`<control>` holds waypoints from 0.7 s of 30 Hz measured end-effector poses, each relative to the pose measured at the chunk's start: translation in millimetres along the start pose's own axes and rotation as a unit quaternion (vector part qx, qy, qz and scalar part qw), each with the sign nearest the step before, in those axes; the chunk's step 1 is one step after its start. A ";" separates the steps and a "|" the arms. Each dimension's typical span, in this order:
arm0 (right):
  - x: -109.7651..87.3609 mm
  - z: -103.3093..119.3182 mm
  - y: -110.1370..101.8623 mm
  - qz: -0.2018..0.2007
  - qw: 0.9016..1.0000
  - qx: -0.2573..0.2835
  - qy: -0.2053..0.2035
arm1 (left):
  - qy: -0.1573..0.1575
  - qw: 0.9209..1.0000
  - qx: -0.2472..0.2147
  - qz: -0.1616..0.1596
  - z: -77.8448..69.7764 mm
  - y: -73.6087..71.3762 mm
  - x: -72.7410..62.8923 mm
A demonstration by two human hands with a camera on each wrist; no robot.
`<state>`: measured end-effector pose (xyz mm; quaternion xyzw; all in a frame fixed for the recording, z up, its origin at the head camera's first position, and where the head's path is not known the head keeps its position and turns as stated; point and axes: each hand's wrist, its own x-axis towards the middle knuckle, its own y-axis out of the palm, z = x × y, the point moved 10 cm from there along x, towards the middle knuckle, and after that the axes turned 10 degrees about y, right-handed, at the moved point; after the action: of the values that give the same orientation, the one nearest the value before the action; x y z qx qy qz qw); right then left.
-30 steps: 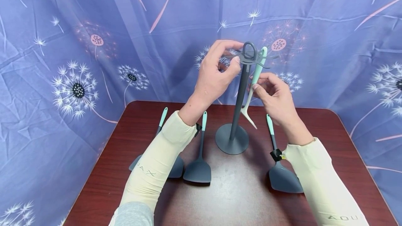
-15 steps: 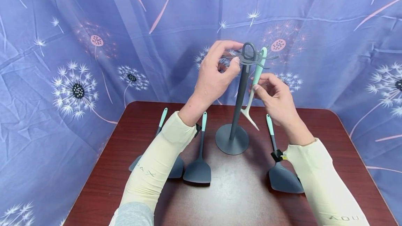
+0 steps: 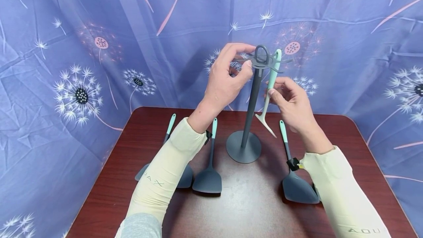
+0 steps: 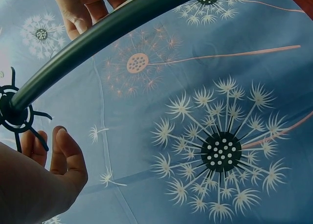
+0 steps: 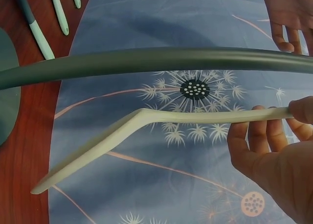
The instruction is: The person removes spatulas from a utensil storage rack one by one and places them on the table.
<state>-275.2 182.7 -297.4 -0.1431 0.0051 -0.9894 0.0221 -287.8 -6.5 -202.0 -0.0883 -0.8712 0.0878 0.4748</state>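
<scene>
A dark grey utensil stand (image 3: 252, 102) with a round base, a post, a ring of hooks and a top loop stands upright on the table. My left hand (image 3: 228, 71) grips the hook ring from the left, thumb in front. With thumb and fingers, my right hand (image 3: 290, 98) pinches a spatula (image 3: 273, 78) by its mint handle, right of the post. The handle's top overlaps the right-hand hooks in the head view. In the right wrist view the pale blade of the spatula (image 5: 93, 150) angles down from its neck, while the post (image 5: 161, 60) passes above it.
Several grey spatulas with mint handles lie on the brown table (image 3: 238, 216): one spatula (image 3: 208, 180) left of the base, others partly under my left sleeve (image 3: 162, 172), and another spatula (image 3: 297, 188) beside my right sleeve (image 3: 340, 190). A blue dandelion curtain (image 3: 185, 54) hangs behind.
My right hand and the spatula have shifted slightly to the right, and the blade swings a little away from the post. The left hand and the stand stay in place.
</scene>
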 end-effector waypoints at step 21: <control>0.1 6.2 -9.9 -0.022 1.000 0.010 0.008 | 0.002 1.000 0.002 0.001 -0.3 0.5 -0.8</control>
<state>-274.0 192.5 -291.3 -0.1353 -0.0077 -0.9908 0.0016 -287.1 -6.2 -202.6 -0.0887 -0.8700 0.0898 0.4767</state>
